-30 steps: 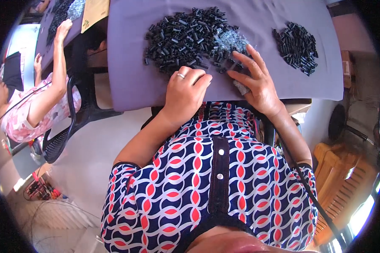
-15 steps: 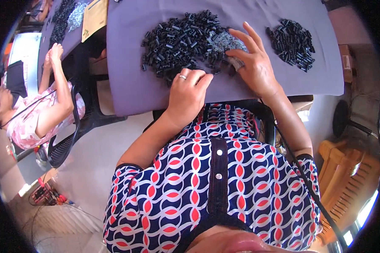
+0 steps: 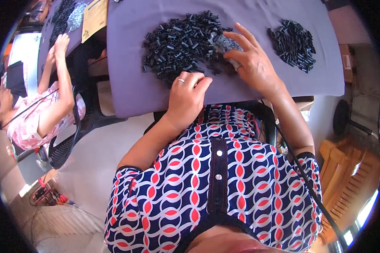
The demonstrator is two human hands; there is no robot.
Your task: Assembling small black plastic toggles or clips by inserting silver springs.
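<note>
My left hand, with a ring on one finger, is closed at the near edge of a large heap of small black tubular plastic parts. Its curled fingers hide whatever they may hold. To the right, my right hand reaches over a smaller pile of tiny silvery metal pieces. The thumb and fingers are apart there, and the fingertips touch or hover just above the pieces; contact is hard to judge. This silvery pile lies against the right side of the black heap.
A separate pile of black parts lies farther right on the purple-grey tablecloth. At left, another person sits at a neighbouring table, near a brown paper envelope. A wooden chair stands at lower right.
My right hand has shifted slightly left, its fingers lower over the silvery pile. My left hand has barely moved. The other person's hands have risen slightly.
</note>
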